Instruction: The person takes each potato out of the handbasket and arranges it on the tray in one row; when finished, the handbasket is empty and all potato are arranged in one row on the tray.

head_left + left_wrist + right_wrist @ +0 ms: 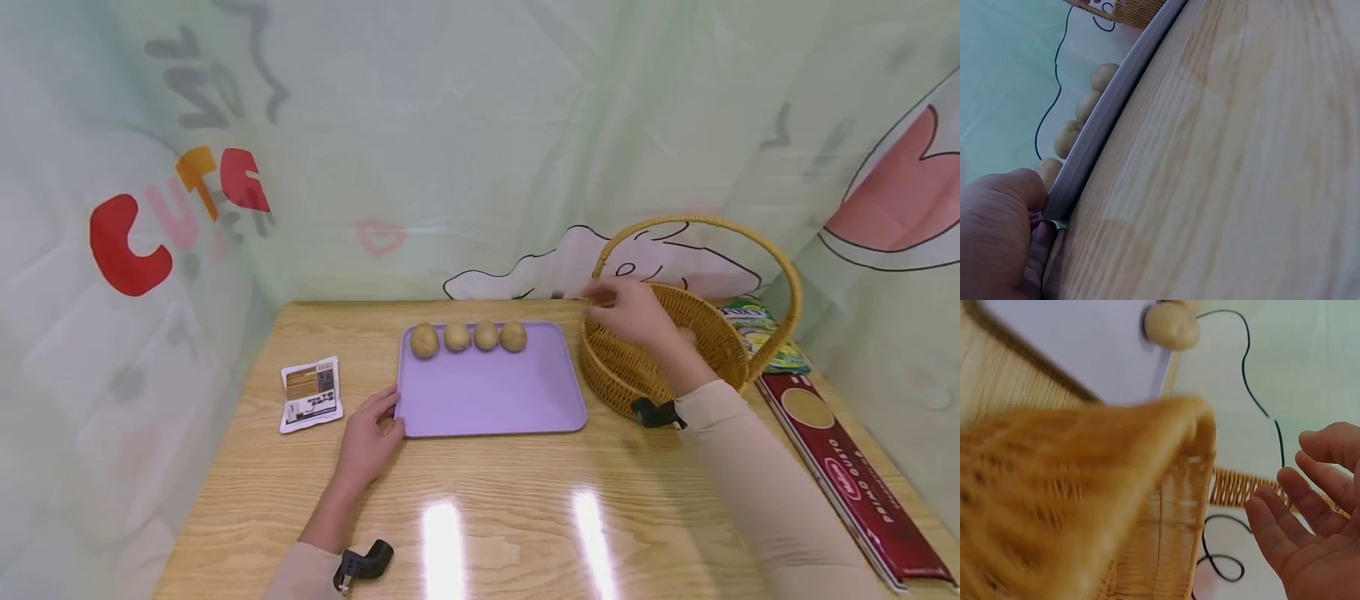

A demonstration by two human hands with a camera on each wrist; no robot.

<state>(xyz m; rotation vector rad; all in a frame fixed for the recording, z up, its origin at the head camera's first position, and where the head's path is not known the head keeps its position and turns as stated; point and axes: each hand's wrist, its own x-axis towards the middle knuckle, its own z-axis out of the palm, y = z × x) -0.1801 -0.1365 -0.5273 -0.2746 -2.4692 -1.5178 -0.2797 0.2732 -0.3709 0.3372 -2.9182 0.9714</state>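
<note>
Along the far edge of a purple tray (491, 396) sit several potatoes (424, 341) in a row. My left hand (370, 437) holds the tray at its left edge, near the front corner. In the left wrist view the thumb (1029, 187) lies at the tray's corner, with fingers lower down. Above the left rim of a wicker basket (611, 379) hovers my right hand (630, 312). Its fingers (1266, 519) are loosely spread, with nothing in them, beside the basket's handle (693, 220) in the right wrist view. Something pale lies inside the basket, partly hidden by the arm.
Left of the tray lies a white and brown packet (311, 394). A green snack bag (765, 333) lies behind the basket at the right, with a long dark red package (847, 475) along the table's right side. A printed curtain (450, 167) hangs behind the table.
</note>
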